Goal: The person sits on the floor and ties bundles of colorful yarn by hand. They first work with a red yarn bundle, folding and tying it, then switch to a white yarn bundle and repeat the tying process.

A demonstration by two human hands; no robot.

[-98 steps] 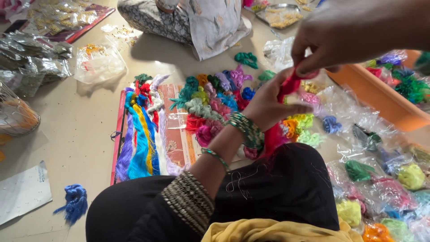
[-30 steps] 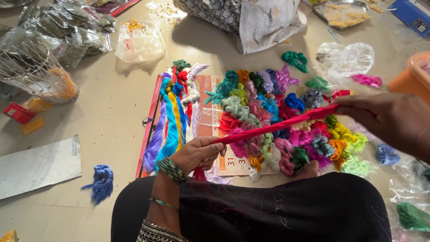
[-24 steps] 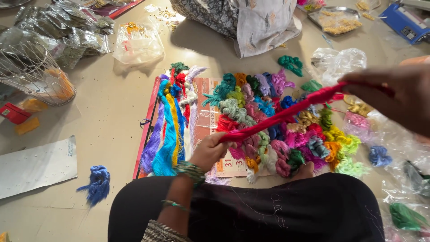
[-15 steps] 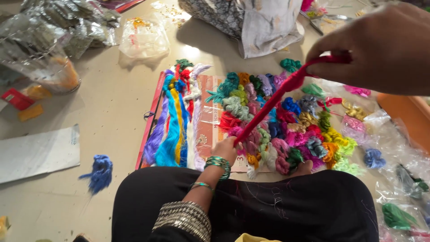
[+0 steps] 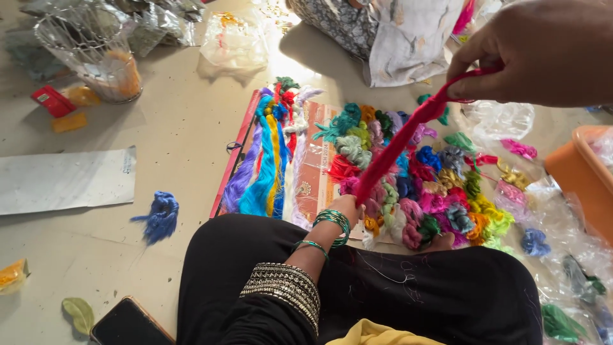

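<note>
A red thread skein (image 5: 402, 144) is stretched taut between my two hands. My left hand (image 5: 350, 207), with green bangles on the wrist, grips its lower end just above my knee. High at the upper right, my right hand (image 5: 543, 51) pinches the upper end close to the camera. Under the skein lies a heap of small thread bundles in many colours (image 5: 421, 179) on a printed board (image 5: 313, 172). Long blue, purple and yellow skeins (image 5: 265, 163) lie side by side on the board's left part.
A loose blue skein (image 5: 159, 214) and a white paper sheet (image 5: 64, 179) lie on the floor at left. A wire basket (image 5: 96, 48), an orange tub (image 5: 584, 179), clear plastic bags (image 5: 504, 118), a phone (image 5: 128, 326) and another person's patterned clothing (image 5: 383, 32) surround the spot.
My right hand has risen up and toward the camera, pulling the red skein from nearly level to steeply slanted. My left hand stays low, holding the lower end.
</note>
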